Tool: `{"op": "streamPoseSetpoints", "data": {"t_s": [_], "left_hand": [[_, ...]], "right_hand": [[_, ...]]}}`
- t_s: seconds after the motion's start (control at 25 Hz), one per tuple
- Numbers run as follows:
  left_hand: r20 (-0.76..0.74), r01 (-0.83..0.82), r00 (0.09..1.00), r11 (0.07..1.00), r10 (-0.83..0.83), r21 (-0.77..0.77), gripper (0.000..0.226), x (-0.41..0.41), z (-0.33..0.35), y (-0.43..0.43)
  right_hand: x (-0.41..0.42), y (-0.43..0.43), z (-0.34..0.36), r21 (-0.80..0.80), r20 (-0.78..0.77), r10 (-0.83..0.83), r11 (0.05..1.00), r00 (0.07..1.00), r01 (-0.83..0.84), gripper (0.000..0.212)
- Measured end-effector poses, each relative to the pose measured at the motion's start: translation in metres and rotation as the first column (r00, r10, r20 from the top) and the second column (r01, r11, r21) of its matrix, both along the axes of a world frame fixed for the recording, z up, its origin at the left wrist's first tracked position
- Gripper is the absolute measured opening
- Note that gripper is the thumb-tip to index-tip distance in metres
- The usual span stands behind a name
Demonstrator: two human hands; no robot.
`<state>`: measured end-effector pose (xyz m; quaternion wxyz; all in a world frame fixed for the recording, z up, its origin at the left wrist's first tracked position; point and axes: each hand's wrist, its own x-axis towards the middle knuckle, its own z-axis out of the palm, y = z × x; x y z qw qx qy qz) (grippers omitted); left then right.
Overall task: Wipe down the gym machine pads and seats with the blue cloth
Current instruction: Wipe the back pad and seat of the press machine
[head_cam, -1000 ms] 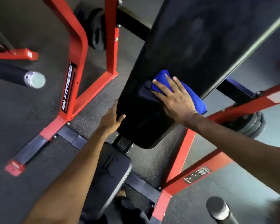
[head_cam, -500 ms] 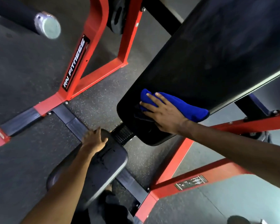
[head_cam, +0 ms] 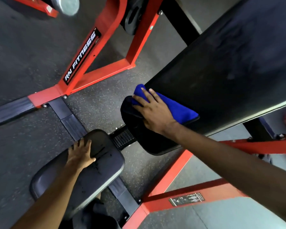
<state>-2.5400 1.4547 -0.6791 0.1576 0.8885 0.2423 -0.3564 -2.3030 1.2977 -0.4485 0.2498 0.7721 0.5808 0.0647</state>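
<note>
The right hand (head_cam: 153, 111) lies flat with fingers spread on the blue cloth (head_cam: 177, 109), pressing it onto the lower left edge of the long black back pad (head_cam: 221, 71). The left hand (head_cam: 82, 154), open, rests palm-down on the seat pad (head_cam: 92, 172) near its upper edge. Most of the back pad stretches bare toward the upper right, with the red frame (head_cam: 99, 52) on speckled floor (head_cam: 97, 104) to the left.

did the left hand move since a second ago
Yes. The left hand has dropped from the lower edge of the back pad onto the seat pad, where it now rests flat.
</note>
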Motion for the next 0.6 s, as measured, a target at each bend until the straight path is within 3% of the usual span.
{"op": "streamPoseSetpoints", "data": {"t_s": [0.12, 0.2, 0.24, 0.32, 0.4, 0.48, 0.6], "left_hand": [[0.053, -0.056, 0.997, 0.997, 0.053, 0.048, 0.119, -0.01, -0.014, -0.015], [0.066, -0.122, 0.99, 0.993, 0.121, 0.008, 0.114, -0.008, -0.015, -0.015], [0.101, -0.218, 0.97, 0.974, 0.223, -0.056, 0.104, -0.001, -0.012, -0.014], [0.264, -0.4, 0.845, 0.878, 0.465, -0.264, 0.088, 0.026, 0.007, -0.012], [0.431, -0.357, 0.701, 0.802, 0.569, -0.479, 0.092, 0.066, 0.041, -0.019], [0.54, -0.204, 0.59, 0.758, 0.6, -0.62, 0.083, 0.113, 0.09, -0.033], [0.585, -0.067, 0.559, 0.734, 0.588, -0.675, 0.095, 0.171, 0.152, -0.047]], "right_hand": [[-0.022, 0.023, -0.029, -0.077, 0.008, 0.016, 0.997, 1.0, -0.015, 0.059], [-0.027, 0.03, -0.041, -0.188, -0.049, 0.06, 0.98, 0.997, -0.068, 0.053], [-0.021, 0.029, -0.033, -0.191, -0.055, 0.064, 0.979, 0.996, -0.073, 0.051], [-0.003, 0.019, 0.001, -0.104, -0.001, 0.02, 0.994, 1.0, -0.02, 0.052], [0.014, 0.003, 0.045, 0.035, 0.037, -0.086, 0.996, 0.996, 0.085, 0.06], [0.035, -0.024, 0.094, 0.118, 0.092, -0.13, 0.986, 0.987, 0.119, 0.065], [0.05, -0.047, 0.142, 0.119, 0.157, -0.194, 0.977, 0.968, 0.177, 0.067]]}}
